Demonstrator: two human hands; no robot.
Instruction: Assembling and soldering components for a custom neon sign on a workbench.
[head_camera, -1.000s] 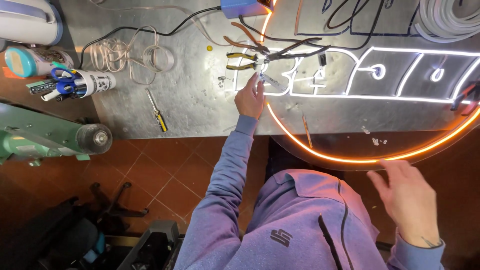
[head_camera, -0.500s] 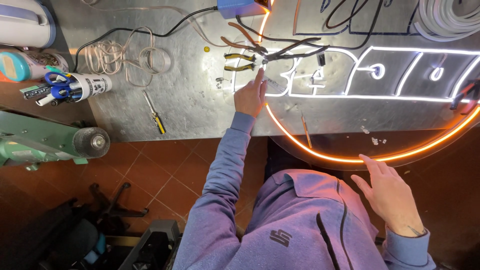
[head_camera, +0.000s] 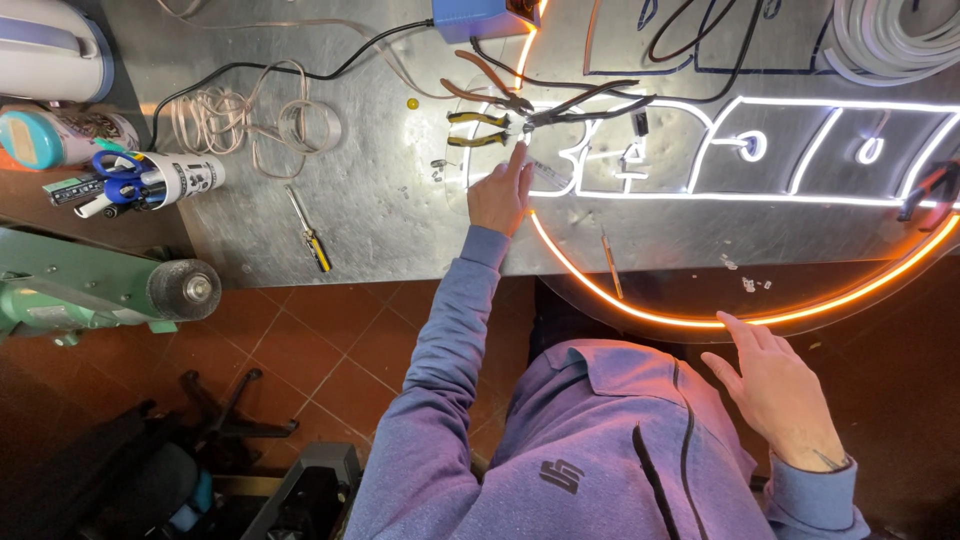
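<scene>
Left hand: index finger stretched to pliers at 12 o'clock, gripping nothing.
Right hand: fingers spread, empty, touching orange light strip.

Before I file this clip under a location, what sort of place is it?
Most likely a sign-making workshop. A metal workbench carries a lit sign of glowing white and orange strips, with pliers, a screwdriver and coiled wire around it.
</scene>
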